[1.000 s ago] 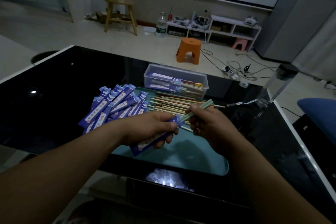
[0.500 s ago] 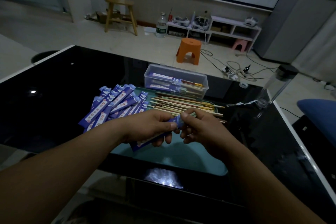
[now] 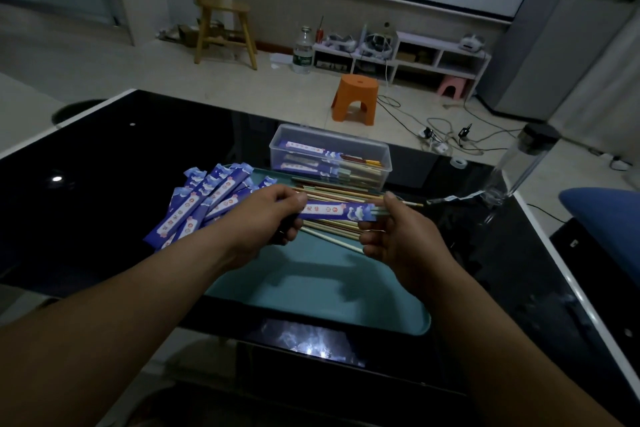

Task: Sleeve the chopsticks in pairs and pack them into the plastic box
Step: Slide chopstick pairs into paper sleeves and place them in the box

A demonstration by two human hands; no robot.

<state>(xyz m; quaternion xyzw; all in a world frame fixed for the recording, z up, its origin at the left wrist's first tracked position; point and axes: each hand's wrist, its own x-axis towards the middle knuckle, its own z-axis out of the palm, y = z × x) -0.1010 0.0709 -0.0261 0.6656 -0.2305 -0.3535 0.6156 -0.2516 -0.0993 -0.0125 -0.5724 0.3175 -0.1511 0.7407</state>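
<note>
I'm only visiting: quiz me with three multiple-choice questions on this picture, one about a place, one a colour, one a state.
1. Where is the box? A on the floor; B on the table, beyond the loose chopsticks; C on a chair.
2. The nearer stool is: A orange; B green; C black.
3. The sleeve above the mat is: A crumpled; B torn in two; C held at both ends.
Answers: B, it stands behind the chopsticks; A, plainly orange; C, left hand and right hand each grip an end.
</note>
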